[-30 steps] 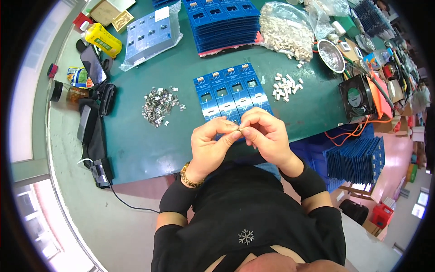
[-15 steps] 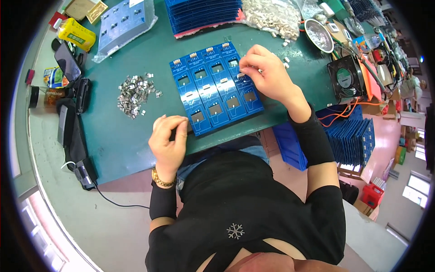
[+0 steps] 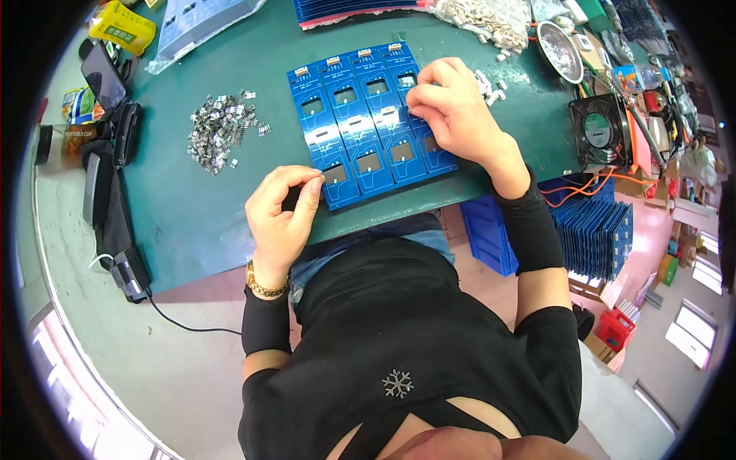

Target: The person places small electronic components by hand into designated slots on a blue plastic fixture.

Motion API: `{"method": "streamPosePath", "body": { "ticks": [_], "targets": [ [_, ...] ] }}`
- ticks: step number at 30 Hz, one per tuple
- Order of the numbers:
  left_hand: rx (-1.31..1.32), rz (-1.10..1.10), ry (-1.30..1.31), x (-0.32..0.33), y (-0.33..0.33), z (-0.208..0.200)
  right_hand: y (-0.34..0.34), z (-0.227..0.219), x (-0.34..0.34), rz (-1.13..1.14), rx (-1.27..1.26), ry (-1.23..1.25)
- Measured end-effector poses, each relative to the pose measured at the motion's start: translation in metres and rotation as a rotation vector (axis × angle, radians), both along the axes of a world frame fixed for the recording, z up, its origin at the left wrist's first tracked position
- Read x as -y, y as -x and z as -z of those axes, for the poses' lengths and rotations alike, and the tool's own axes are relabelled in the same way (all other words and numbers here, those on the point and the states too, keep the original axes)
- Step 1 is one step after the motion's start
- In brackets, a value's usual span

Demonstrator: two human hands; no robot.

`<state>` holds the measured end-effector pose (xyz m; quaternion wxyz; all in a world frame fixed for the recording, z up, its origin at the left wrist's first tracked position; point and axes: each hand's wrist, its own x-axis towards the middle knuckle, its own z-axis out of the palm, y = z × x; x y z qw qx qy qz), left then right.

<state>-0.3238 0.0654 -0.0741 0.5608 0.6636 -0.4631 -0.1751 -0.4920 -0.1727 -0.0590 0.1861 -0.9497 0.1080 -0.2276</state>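
A blue circuit board panel (image 3: 360, 149) with several columns and rectangular cut-outs lies on the green table. Small white connectors (image 3: 333, 61) stand along its far edge and more sit across its middle. My left hand (image 3: 280, 211) is at the panel's near left corner, thumb and forefinger closed together against its edge. Over the right-hand column, my right hand (image 3: 456, 111) has its fingers curled and closed at the board's surface. Whatever lies beneath those fingertips is hidden.
Left of the panel lies a heap of small metal-pinned parts (image 3: 218, 130). Loose white connectors (image 3: 491, 88) lie beyond my right hand, near a bag of them (image 3: 491, 19). A metal bowl (image 3: 560, 52) and a black fan (image 3: 599, 130) stand right; a phone (image 3: 105, 77) left.
The view has shifted, so the table appears higher. My right fingers have closed down over the right-hand column, covering the small white connector seen at their tips before. My left hand stays by the corner.
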Motion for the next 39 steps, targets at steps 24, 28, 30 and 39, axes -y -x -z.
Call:
{"method": "streamPosePath", "body": {
  "ticks": [24, 28, 30, 39],
  "targets": [
    [-0.005, 0.009, -0.024, 0.002, 0.0, -0.001, -0.003, -0.002, -0.004, 0.101, -0.035, 0.031],
    [0.012, 0.015, -0.014, 0.002, -0.001, 0.0, -0.002, -0.008, -0.004, 0.093, -0.085, 0.09],
    [0.047, 0.016, -0.01, 0.001, -0.001, -0.001, -0.001, -0.01, -0.003, 0.081, -0.104, 0.098],
    [-0.003, 0.025, -0.035, 0.0, 0.0, -0.001, 0.012, -0.009, -0.006, 0.072, 0.027, -0.091]
  ]
}}
